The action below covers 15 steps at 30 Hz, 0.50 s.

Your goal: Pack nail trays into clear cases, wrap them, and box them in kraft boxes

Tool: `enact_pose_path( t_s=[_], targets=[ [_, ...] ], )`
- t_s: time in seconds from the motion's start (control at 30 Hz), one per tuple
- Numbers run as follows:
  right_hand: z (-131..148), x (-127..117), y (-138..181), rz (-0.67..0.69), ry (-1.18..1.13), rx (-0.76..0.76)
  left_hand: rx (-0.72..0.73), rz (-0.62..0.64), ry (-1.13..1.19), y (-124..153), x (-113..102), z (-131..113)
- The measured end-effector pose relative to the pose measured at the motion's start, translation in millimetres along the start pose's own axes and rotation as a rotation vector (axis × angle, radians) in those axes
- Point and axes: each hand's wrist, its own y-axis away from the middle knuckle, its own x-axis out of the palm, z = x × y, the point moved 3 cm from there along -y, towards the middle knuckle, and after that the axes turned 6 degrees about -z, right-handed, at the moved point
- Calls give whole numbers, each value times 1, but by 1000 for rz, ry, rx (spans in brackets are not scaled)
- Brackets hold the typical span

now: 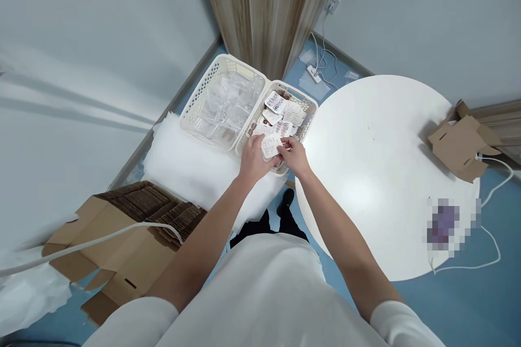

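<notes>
A small white printed card is held between my two hands over the near end of a white plastic basket. My left hand is closed on the card's left and lower edge. On its right edge, the fingers of my right hand pinch it. Beneath and beyond lie several similar cards in the basket, some with rows of dark oval pieces, too small to name. Left of this basket, a second white basket holds clear plastic packs.
A round white table stands at right, with an opened cardboard box and a blurred purple item. White foam sheets lie under the left basket. Folded cardboard boxes are stacked at lower left. A power strip lies on the floor.
</notes>
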Motion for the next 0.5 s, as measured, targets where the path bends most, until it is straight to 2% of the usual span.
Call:
enact_pose_path(
  t_s=[0.07, 0.23, 0.37, 0.5],
  targets=[
    [-1, -6, 10, -2, -73, 3, 3, -14, 36, 10, -4, -3],
    [-4, -25, 34, -33, -110, -70, 23, 89, 44, 32, -3, -16],
    [-7, -47, 60, -86, -117, -112, 14, 107, 50, 55, 4, -37],
    [-15, -81, 94, -97, -167, -141, -6, 129, 139, 78, 16, -65]
  ],
)
